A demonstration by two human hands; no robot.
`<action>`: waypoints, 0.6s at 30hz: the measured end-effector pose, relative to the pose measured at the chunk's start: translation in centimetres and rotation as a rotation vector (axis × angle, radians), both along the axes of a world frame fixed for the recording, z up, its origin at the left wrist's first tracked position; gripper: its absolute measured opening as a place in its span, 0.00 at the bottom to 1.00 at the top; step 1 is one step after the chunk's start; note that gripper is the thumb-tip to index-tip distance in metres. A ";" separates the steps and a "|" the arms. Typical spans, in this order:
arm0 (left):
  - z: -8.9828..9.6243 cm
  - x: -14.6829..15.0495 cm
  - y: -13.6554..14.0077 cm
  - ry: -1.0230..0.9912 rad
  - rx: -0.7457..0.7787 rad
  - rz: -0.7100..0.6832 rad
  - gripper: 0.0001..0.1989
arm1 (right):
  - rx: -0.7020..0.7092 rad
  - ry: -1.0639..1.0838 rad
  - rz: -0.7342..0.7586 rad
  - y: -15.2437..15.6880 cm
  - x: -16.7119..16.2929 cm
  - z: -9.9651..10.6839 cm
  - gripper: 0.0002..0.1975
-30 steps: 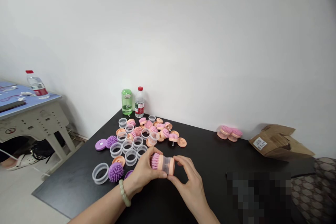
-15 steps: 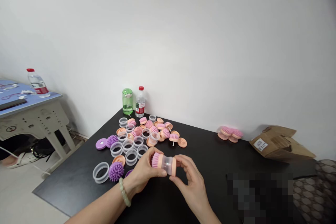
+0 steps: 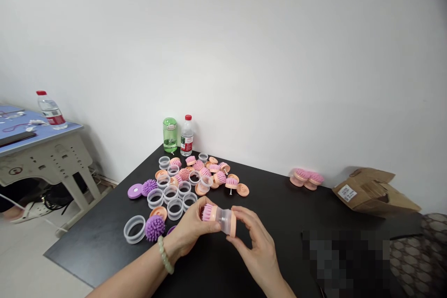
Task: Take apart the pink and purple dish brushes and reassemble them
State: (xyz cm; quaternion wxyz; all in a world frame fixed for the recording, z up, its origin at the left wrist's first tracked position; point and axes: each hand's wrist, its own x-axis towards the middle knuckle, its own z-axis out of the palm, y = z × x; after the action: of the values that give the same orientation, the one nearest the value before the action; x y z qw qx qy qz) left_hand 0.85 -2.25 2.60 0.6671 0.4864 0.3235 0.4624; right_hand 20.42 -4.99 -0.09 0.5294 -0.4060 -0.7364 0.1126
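Left grip (image 3: 191, 227) clasps pink-bristled head (image 3: 207, 213); right grip (image 3: 257, 246) pinches peach cap (image 3: 233, 223), clear ring (image 3: 222, 218) between. Keep all three square, press evenly; seating hard to see.

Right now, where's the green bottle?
In the head view, the green bottle stands at the back left corner of the black table, near the wall, just left of a red-capped clear bottle.

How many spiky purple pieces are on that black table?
2 in view: the nearer spiky piece beside the large clear ring, and the farther spiky piece next to the flat purple disc. Others may be hidden behind the left hand.
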 end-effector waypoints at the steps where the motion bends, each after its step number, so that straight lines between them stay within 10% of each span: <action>1: 0.0 0.0 0.0 0.011 0.005 0.005 0.28 | 0.016 -0.014 0.002 0.0 0.0 0.0 0.17; 18: 0.1 0.0 0.0 0.046 -0.008 -0.039 0.27 | 0.082 -0.069 0.004 -0.2 -0.2 0.2 0.20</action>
State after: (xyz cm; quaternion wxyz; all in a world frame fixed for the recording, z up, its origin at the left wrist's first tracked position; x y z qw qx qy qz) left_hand 0.86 -2.28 2.68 0.6703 0.5004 0.3309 0.4368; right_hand 20.26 -5.14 0.09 0.5197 -0.3859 -0.7591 0.0691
